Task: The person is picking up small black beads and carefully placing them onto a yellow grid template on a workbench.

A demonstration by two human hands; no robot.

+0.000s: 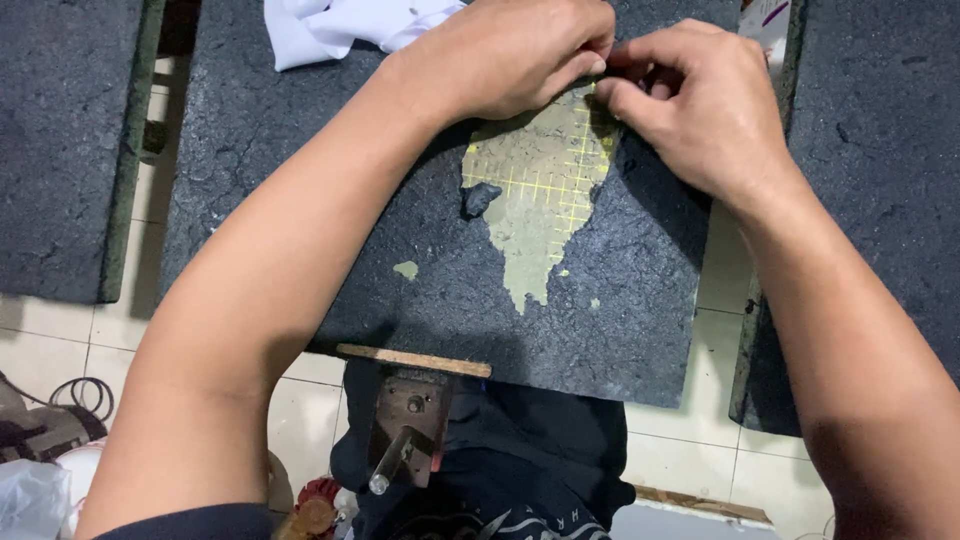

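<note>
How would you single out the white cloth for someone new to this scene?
Start at the dark, worn middle board with the yellow-gridded bare patch. Follow it to its far edge, past the left hand. The white cloth lies crumpled there, the only pale, soft thing on the board.

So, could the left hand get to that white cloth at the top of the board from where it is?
Probably yes. The left hand rests at the far end of the dark board, pinching something small with the right hand. The white cloth lies just beside its wrist, with nothing between them.
</note>
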